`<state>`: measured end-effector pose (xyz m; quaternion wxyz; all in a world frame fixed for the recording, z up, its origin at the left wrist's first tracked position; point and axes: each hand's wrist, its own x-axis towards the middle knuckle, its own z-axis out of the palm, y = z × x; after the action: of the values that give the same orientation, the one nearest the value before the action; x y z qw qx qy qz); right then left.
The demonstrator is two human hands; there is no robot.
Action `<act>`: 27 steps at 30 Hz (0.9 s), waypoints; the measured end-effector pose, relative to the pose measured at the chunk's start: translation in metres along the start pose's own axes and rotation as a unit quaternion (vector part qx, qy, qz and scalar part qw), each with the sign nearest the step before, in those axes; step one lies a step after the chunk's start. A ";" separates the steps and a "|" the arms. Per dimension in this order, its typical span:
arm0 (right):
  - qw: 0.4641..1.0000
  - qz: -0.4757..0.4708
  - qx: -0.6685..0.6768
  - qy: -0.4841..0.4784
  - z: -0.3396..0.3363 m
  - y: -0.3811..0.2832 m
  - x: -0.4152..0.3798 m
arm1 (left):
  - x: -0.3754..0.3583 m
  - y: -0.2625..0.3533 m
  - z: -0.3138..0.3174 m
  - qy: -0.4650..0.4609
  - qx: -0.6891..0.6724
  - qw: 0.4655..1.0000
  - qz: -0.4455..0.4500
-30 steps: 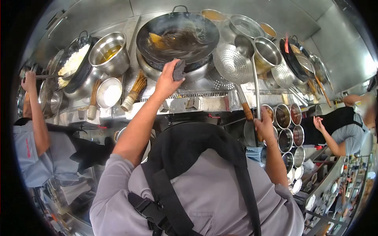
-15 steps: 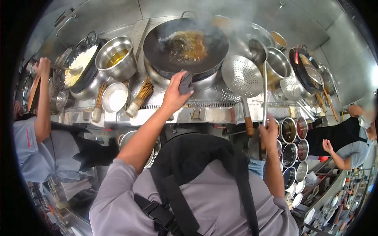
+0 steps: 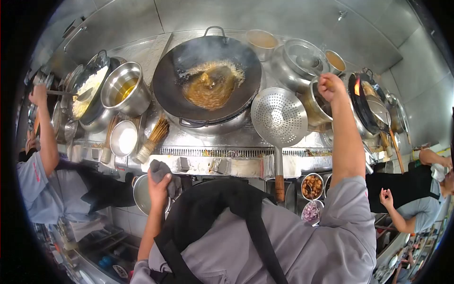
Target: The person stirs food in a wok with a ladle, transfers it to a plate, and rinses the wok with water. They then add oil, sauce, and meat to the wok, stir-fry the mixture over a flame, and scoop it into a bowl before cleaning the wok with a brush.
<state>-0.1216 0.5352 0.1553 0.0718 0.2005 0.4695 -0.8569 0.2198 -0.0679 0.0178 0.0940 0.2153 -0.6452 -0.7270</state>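
My left hand (image 3: pixel 158 189) is closed on a folded dark grey cloth (image 3: pixel 165 174), low in front of the stove and left of my chest. My right hand (image 3: pixel 331 87) is a raised fist at the right, gripping the end of a ladle's handle. The ladle's bowl (image 3: pixel 308 61) appears to be over or in a metal pot (image 3: pixel 289 64) at the back; most of the handle is hidden behind the fist. Ahead stands a black wok (image 3: pixel 165 71) with bubbling brown liquid (image 3: pixel 208 90) and steam. A perforated strainer (image 3: pixel 279 117) with a wooden handle lies right of the wok.
Left of the wok stand a steel pot of yellow oil (image 3: pixel 127 66), a white-filled bowl (image 3: pixel 124 138) and a bamboo brush (image 3: pixel 153 139). Diced food (image 3: pixel 312 186) and chopped purple onion (image 3: pixel 312 211) sit low right. Co-workers stand at left (image 3: pixel 38 189) and right (image 3: pixel 421 189).
My left hand with the cloth has drawn back from the wok's rim toward me. My right hand has lifted the ladle's handle up and forward. The wok's rear handle shows more fully.
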 end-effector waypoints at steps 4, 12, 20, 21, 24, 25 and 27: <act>0.991 0.021 0.100 -0.085 0.009 0.004 -0.044 | -0.005 0.001 -0.021 0.019 -0.054 0.998 -0.010; 0.930 0.100 0.252 -0.248 0.058 0.035 -0.176 | 0.026 0.022 -0.019 -0.021 -0.073 0.997 0.017; 0.971 0.072 0.121 -0.193 0.105 0.098 -0.273 | 0.032 0.035 -0.026 -0.068 -0.106 0.991 0.040; 0.991 0.012 0.005 -0.131 0.110 0.107 -0.284 | 0.031 0.033 -0.027 -0.073 -0.109 0.990 0.042; 0.958 -0.087 -0.271 -0.037 0.112 0.147 -0.316 | 0.025 0.026 -0.038 -0.094 -0.105 0.990 0.026; 0.937 -0.104 -0.333 -0.024 0.101 0.161 -0.323 | 0.022 0.024 -0.042 -0.095 -0.099 0.990 0.030; 0.855 -0.166 -0.490 0.043 0.073 0.194 -0.338 | 0.020 0.013 -0.055 -0.090 -0.095 0.991 0.024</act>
<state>0.2262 0.3455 0.1790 -0.0031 0.0946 0.8574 -0.5059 0.2236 -0.1273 0.0230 0.0729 0.1235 -0.5842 -0.7988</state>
